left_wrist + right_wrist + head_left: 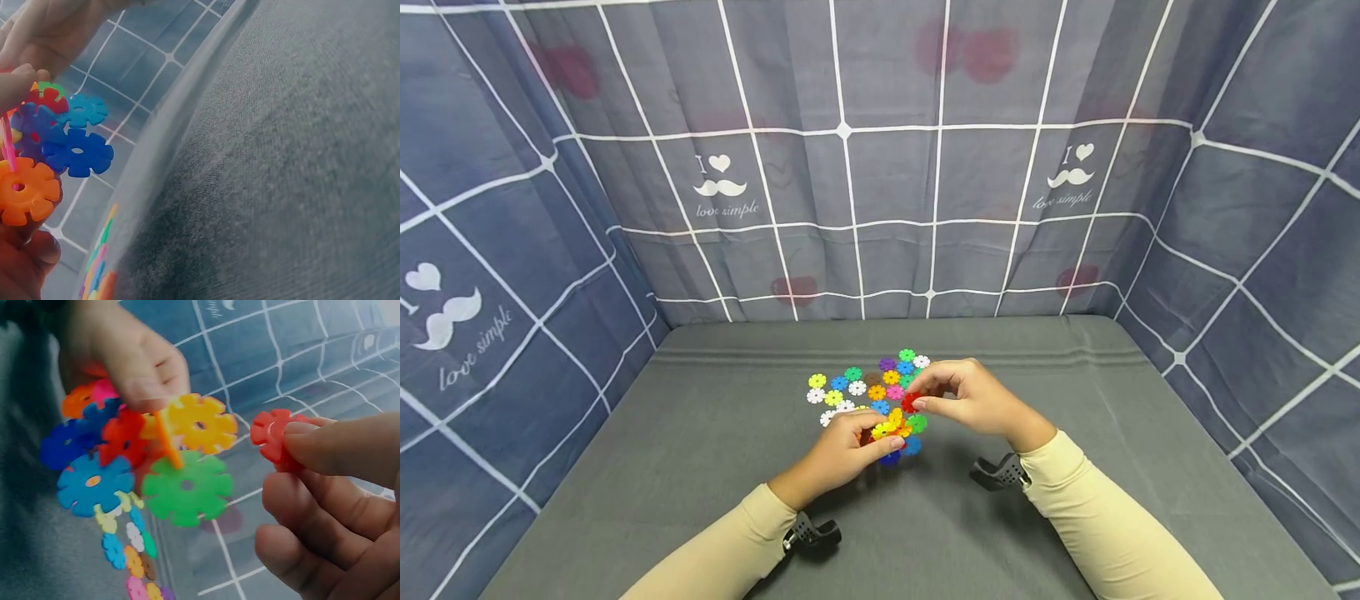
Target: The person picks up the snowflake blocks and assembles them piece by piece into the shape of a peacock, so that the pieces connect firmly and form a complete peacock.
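Note:
My left hand (842,450) grips a cluster of interlocked plastic snowflake discs, held above the table. In the right wrist view the cluster shows a green disc (187,489), a yellow disc (201,424), a light blue disc (95,482) and several others in red, orange, pink and dark blue. Between thumb and fingers my right hand (973,400) pinches a red snowflake disc (272,437), apart from the cluster and just to its right. From the left wrist, an orange disc (26,190) and a dark blue disc (78,152) show on the cluster's near side.
Loose snowflake discs of many colours lie spread on the grey cloth-covered table beyond the hands, among them a white disc (816,396) and a purple disc (887,364). A blue-grey checked curtain (887,175) surrounds the table (715,500) at the back and sides.

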Tool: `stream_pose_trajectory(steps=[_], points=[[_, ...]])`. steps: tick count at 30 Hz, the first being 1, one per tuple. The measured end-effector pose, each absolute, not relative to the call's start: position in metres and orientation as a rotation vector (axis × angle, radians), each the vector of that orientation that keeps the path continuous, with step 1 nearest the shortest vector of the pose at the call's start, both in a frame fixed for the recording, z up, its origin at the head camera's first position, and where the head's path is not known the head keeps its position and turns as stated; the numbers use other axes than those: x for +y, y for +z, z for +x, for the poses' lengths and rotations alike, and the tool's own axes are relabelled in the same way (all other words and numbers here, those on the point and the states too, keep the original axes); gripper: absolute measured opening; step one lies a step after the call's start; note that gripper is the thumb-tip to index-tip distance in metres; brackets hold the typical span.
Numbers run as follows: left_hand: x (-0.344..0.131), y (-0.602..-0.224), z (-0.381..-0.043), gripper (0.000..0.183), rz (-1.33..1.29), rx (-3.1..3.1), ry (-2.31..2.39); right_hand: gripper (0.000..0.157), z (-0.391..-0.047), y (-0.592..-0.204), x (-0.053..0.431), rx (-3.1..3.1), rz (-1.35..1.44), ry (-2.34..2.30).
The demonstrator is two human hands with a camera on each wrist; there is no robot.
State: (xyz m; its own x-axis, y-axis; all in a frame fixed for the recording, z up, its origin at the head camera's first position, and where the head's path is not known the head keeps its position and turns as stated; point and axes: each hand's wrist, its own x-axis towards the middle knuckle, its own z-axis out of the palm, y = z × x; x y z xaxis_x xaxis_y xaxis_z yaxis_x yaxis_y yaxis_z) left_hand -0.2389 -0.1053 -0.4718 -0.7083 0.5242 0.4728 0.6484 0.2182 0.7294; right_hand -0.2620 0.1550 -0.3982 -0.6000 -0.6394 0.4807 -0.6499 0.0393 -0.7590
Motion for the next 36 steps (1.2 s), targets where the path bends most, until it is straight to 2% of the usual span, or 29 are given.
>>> stream_pose_trajectory(steps=[9, 17, 23, 28, 36], points=[[-0.106, -0.468, -0.238, 0.008, -1.205, -2.339, -1.444, 0.020, -0.248, -0.391, 0.143, -2.259, 1.334, 1.637], [-0.106, -0.468, -0.241, 0.003, -1.237, -2.349, -1.401, 0.020, -0.254, -0.401, 0.143, -2.272, 1.346, 1.607], [-0.108, -0.467, -0.238, 0.012, -1.204, -2.400, -1.456, 0.016, -0.258, -0.408, 0.144, -2.289, 1.353, 1.554], [-0.109, -0.468, -0.236, 0.029, -1.089, -2.452, -1.679, 0.018, -0.258, -0.414, 0.141, -2.295, 1.286, 1.604], [-0.109, -0.471, -0.241, 0.024, -1.079, -2.400, -1.629, 0.016, -0.257, -0.417, 0.137, -2.277, 1.242, 1.615]])
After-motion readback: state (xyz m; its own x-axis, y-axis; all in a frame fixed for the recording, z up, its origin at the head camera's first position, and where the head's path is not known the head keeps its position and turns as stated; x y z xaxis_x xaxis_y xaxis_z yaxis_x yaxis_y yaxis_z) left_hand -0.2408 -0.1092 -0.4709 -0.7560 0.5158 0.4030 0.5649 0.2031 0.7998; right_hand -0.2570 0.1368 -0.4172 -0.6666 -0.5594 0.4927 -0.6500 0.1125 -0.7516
